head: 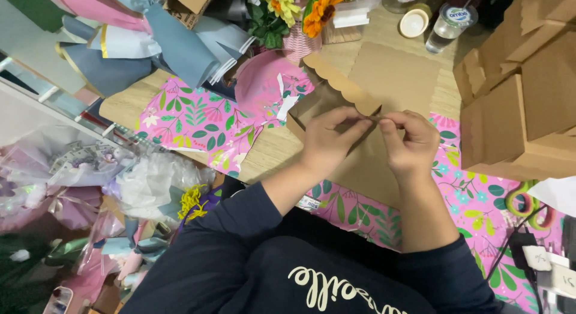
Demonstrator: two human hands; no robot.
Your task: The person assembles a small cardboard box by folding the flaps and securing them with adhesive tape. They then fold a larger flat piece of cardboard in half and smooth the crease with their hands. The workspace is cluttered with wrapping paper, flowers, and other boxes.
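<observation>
A flat brown cardboard box blank (384,80) with a scalloped flap (339,83) lies on the wooden table, partly folded up. My left hand (330,140) pinches the folded corner of the cardboard just under the scalloped flap. My right hand (411,143) pinches the same edge from the right, fingertips almost touching the left hand's. Both hands rest over the lower part of the cardboard, hiding the fold between them.
Pink floral wrapping paper (198,119) lies under the cardboard. Folded brown boxes (522,98) stack at the right. A flower basket (297,20), a plastic bottle (447,26) and rolled paper sheets (132,44) stand at the back. Green-and-pink scissors (528,203) lie at the right edge.
</observation>
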